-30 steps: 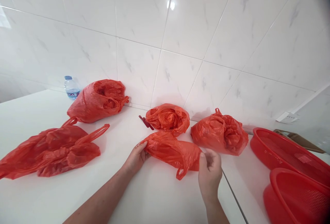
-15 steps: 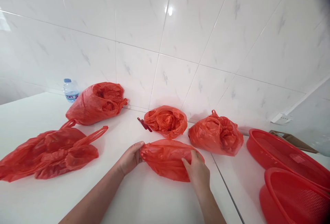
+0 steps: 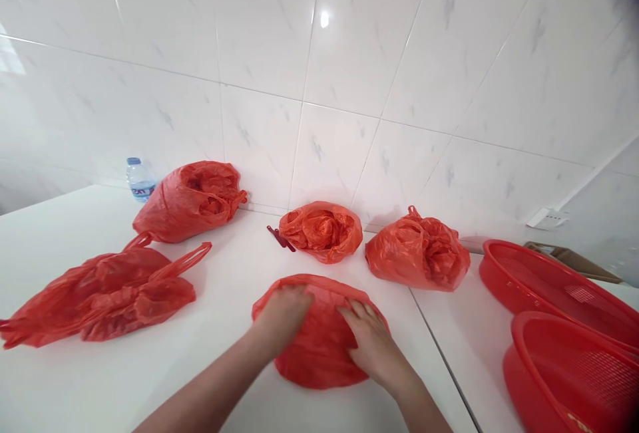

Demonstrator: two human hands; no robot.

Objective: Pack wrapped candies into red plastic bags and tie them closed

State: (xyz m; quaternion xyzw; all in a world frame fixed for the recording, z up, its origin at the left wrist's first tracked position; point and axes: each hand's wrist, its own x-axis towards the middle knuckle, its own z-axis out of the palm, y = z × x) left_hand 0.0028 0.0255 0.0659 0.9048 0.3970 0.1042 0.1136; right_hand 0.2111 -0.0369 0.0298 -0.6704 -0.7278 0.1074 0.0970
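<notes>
A red plastic bag lies on the white table in front of me, its mouth spread wide into a round shape. My left hand reaches over its left side; the fingers are smeared by motion and partly lost against the red. At the right side of this bag, my right hand rests on the plastic, fingers apart and holding nothing I can see. Just behind stands another open red bag with crumpled plastic inside. Small dark red strips lie against its left side.
More red bags lie around: a full one at back left, a knotted one at left, another at back right. A water bottle stands by the tiled wall. Red plastic baskets fill the right side.
The bag before me has opened out from a flattened, gathered shape to a rounder one. My left hand has moved right, from the bag's left end to over it.
</notes>
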